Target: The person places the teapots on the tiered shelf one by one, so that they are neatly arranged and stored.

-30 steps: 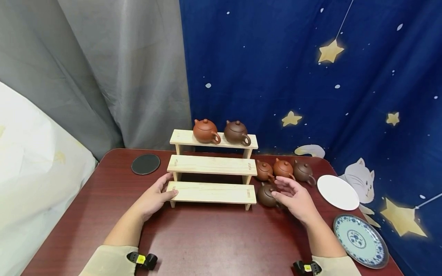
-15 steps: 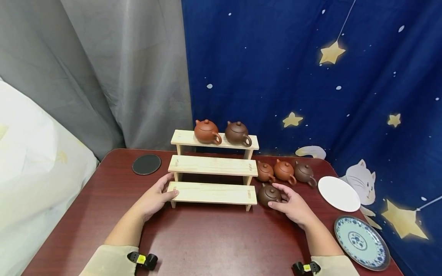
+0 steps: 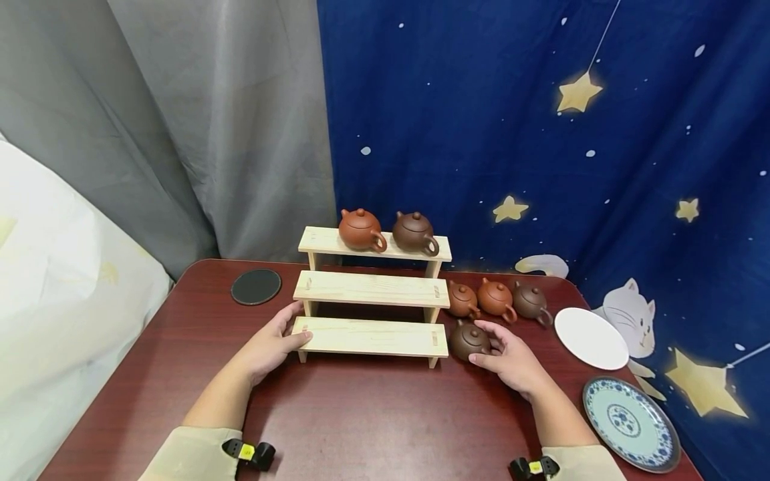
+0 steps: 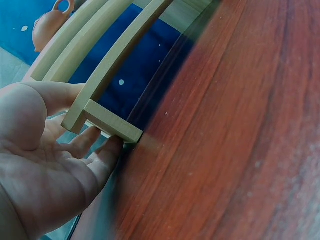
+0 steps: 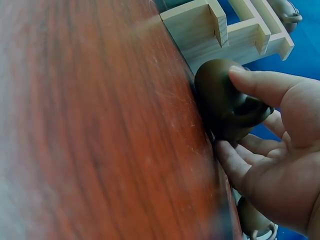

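Note:
A three-tier wooden display stand point(image 3: 373, 336) stands mid-table in the head view. My left hand point(image 3: 272, 345) grips the left end of its lowest board, thumb on top; in the left wrist view, fingers point(image 4: 102, 155) lie along the end leg. To the right of the stand, my right hand point(image 3: 510, 359) holds a dark brown teapot point(image 3: 466, 341) by its handle side. The right wrist view has the thumb on the body of this teapot point(image 5: 215, 90) and fingers below, with the pot low at the tabletop. An orange-red teapot point(image 3: 359, 230) and a dark brown one point(image 3: 414, 234) sit on the top board.
Behind the held pot are a reddish-brown teapot point(image 3: 462, 300), an orange-red teapot point(image 3: 496, 298) and a dark teapot point(image 3: 530, 302). A white plate point(image 3: 591, 339) and a blue-patterned plate point(image 3: 631, 424) lie at the right edge. A black round coaster point(image 3: 255, 287) lies back left on the table point(image 3: 385, 414).
My right hand has come down and closed its thumb and fingers on the dark brown teapot. The left hand keeps its hold on the stand.

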Tool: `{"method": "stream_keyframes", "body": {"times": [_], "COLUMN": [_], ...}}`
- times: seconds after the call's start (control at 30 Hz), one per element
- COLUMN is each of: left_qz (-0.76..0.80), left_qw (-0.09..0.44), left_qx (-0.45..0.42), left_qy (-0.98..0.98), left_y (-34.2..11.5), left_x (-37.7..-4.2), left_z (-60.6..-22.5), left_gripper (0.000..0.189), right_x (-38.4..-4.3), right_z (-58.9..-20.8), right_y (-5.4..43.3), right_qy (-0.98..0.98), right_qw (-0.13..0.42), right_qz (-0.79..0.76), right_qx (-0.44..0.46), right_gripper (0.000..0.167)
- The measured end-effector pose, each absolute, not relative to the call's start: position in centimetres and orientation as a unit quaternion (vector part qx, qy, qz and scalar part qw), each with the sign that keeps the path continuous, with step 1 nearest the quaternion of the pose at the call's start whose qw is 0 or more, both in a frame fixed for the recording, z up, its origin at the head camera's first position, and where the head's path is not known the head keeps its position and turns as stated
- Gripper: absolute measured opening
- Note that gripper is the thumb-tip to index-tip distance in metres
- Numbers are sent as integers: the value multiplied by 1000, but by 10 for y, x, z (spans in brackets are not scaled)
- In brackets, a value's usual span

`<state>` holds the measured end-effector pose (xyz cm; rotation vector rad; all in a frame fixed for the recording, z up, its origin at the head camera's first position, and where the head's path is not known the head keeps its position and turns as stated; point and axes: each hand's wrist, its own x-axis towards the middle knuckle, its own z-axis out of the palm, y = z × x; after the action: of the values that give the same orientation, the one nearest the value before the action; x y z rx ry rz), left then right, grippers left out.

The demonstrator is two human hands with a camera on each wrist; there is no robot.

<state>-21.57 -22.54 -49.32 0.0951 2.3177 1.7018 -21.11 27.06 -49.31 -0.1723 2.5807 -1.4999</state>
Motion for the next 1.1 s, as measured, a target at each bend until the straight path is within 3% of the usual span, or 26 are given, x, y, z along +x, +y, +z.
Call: {"method": "stream_keyframes", "body": {"times": [0.6,0.77,1.1], "left_qz": [588,590,585], "left_qw": [131,132,130], "left_qx": [30,29,28], "left_qy": [797,796,800], "left_y": [-226,-226,-226], "left_x": [-216,-216,-216], "left_z": [-494,-494,-496], "left_gripper": [87,87,86], "right_x": [-188,-186,-195], "right_z": [-428,-420,-410], "right_y": [251,226,164], "right_qy": [840,812,787], "right_qw": [-25,-22,36], "right_qz": [-536,-567,-581], "right_qx": [-78,-137,-205], "right_gripper": [71,68,70]}}
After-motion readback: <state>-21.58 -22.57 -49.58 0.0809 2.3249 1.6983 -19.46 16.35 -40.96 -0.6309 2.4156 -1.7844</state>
